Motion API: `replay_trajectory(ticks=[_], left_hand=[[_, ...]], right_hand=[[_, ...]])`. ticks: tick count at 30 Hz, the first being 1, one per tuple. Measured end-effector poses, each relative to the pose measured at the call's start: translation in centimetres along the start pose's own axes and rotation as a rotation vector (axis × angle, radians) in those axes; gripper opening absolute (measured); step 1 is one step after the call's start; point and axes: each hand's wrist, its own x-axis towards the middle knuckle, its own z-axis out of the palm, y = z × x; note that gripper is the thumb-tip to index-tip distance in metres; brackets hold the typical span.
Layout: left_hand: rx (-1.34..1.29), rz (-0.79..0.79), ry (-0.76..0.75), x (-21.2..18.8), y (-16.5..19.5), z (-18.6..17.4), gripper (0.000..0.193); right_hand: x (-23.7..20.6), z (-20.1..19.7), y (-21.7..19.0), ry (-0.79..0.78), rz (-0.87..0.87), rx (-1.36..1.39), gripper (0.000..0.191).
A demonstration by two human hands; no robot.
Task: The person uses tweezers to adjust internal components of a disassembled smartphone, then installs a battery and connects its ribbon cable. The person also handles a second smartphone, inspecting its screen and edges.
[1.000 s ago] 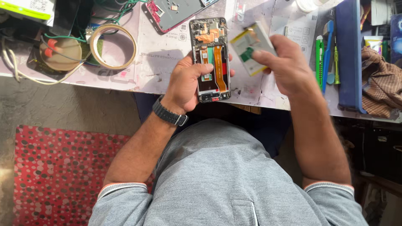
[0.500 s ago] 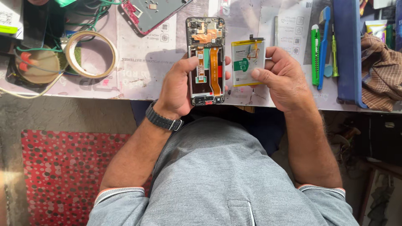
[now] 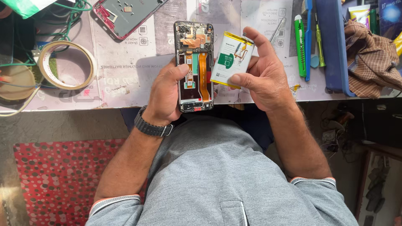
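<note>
Left hand [image 3: 165, 94] grips an opened phone [image 3: 194, 67], back cover off, board and orange flex cables exposed; thumb on its left edge, other fingers wrapped behind, probably hidden under the frame. Phone sits upright over the near edge of the table [image 3: 121, 83]. Right hand [image 3: 261, 77] pinches a flat battery [image 3: 231, 59], white with green label and yellow edges, thumb at its lower end, forefinger at its top. Battery just beside the phone's right edge, slightly tilted. Tape roll [image 3: 67, 65] to the left, green screwdriver [image 3: 300, 44] to the right.
</note>
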Motion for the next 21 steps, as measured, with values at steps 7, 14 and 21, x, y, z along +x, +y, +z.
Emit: replay_trajectory(ticks=[7, 14, 21], left_hand=[[-0.001, 0.010, 0.065, -0.2, 0.0, 0.2, 0.045], [0.049, 0.013, 0.055, 0.0, 0.2, 0.4, 0.045], [-0.036, 0.019, 0.098, -0.1, -0.8, -1.0, 0.040]], right_hand=[[0.0, -0.7, 0.3, 0.048, 0.112, 0.192, 0.075], [0.3, 0.0, -0.6, 0.096, 0.313, 0.369, 0.064], [-0.1, 1.1, -0.2, 0.074, 0.061, 0.143, 0.064]])
